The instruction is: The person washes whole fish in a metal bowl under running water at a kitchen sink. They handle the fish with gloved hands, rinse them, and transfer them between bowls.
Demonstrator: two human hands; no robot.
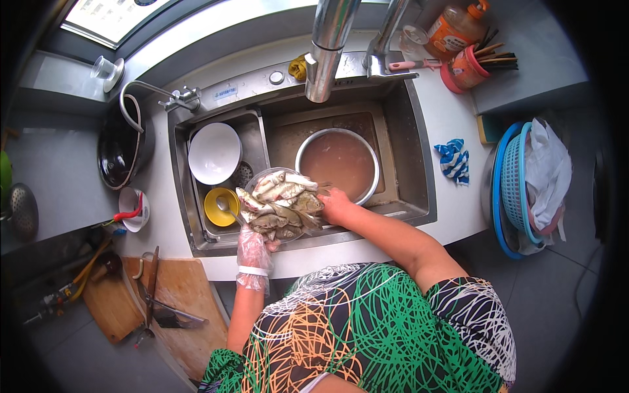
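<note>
Several small whole fish (282, 201) lie heaped in a round, clear-rimmed container (253, 181) over the sink's front edge. My left hand (253, 248), in a clear plastic glove with a white band at the wrist, grips the container's near left side. At its right side is my bare right hand (336, 205), close against the fish tails; its fingers are partly hidden, so I cannot tell whether it grips the rim. Behind that hand, a metal basin (337, 162) of cloudy reddish-brown water stands in the right sink bowl.
The left sink bowl holds a white bowl (215, 153) and a yellow bowl (220, 206) with a spoon. A faucet (322, 73) overhangs the sink (430, 196). Cutting boards (182, 294) with a cleaver (172, 314) lie front left; stacked blue baskets (513, 182) stand right.
</note>
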